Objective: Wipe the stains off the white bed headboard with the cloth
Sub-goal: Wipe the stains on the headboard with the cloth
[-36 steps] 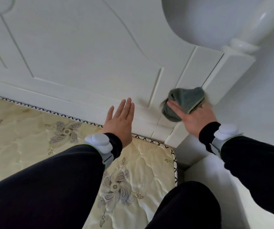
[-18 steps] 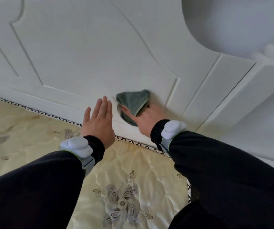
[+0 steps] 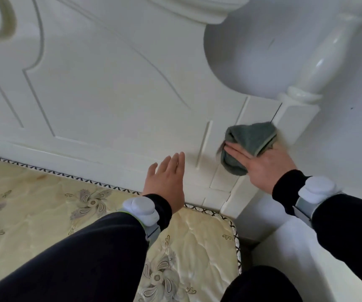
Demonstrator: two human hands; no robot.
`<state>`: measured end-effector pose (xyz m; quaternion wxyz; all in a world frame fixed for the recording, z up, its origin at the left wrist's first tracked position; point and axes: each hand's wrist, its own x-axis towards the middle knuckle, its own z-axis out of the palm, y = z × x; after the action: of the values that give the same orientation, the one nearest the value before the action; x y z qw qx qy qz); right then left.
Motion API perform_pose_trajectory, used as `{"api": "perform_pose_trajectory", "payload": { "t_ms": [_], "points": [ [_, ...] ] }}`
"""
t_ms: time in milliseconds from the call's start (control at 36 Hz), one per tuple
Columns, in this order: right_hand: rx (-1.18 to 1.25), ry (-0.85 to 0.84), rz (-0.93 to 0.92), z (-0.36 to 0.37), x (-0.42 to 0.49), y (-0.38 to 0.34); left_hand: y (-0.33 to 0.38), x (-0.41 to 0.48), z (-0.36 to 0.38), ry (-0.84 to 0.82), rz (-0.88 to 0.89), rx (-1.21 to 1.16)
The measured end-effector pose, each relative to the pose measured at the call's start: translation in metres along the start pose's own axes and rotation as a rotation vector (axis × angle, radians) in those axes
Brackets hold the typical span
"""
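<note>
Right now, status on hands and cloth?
Right hand presses cloth on headboard, beside corner post. Left hand open, empty. Nothing in the way.

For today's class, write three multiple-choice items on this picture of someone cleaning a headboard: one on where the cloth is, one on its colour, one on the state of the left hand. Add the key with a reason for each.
1. Where is the cloth? A in a bucket; B against the headboard beside the corner post; C on a chair.
2. What colour is the cloth? A red; B yellow; C grey-green.
3. How is the left hand? A open, fingers straight; B a fist; C gripping the cloth.

Key: 1 B, the right hand presses it to the panel next to the post. 2 C, it shows dark grey-green on white. 3 A, its fingers point straight towards the headboard and hold nothing.
</note>
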<state>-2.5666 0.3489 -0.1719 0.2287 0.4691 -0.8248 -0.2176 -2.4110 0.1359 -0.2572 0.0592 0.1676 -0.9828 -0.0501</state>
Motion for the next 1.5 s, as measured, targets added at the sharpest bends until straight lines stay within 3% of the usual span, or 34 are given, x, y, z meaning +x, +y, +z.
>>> {"api": "perform_pose_trajectory", "payload": {
  "t_ms": [111,333,444,583,667,778,833,917,1000,1111,1250,1500],
  "points": [
    [0.059,0.143,0.083,0.013,0.012,-0.011,0.002,0.004,-0.007,0.058,0.027,0.013],
    [0.14,-0.218,-0.121,0.029,0.034,-0.069,-0.016,0.001,-0.005,0.03,-0.015,0.091],
    [0.096,-0.074,-0.142,0.024,0.033,-0.051,-0.022,0.003,-0.003,-0.019,0.006,0.128],
    [0.088,0.189,0.035,0.008,0.046,-0.031,-0.016,0.013,-0.003,0.009,0.035,0.153],
    [0.105,0.08,-0.038,0.009,0.042,-0.046,-0.008,0.015,-0.003,0.055,0.064,0.165],
    [0.175,-0.239,-0.152,0.032,0.014,-0.08,0.0,0.015,-0.003,0.043,0.075,0.142],
    [0.192,-0.25,-0.111,0.038,-0.004,-0.089,0.007,0.013,0.0,0.023,0.111,0.128],
    [0.258,-0.066,-0.088,0.048,-0.035,-0.09,0.025,0.011,0.005,-0.005,0.201,0.053],
    [0.373,0.025,0.075,0.047,-0.055,-0.074,0.051,0.014,0.01,-0.059,0.304,-0.068],
    [0.561,-0.068,0.319,0.047,-0.078,-0.046,0.085,0.022,0.017,-0.152,0.332,-0.305],
    [0.814,0.025,0.633,0.045,-0.14,-0.016,0.16,0.033,0.018,-0.215,0.407,-0.546],
    [0.779,0.056,1.144,0.031,-0.312,0.008,0.348,-0.01,0.016,-0.324,0.669,-0.594]
  ]
}}
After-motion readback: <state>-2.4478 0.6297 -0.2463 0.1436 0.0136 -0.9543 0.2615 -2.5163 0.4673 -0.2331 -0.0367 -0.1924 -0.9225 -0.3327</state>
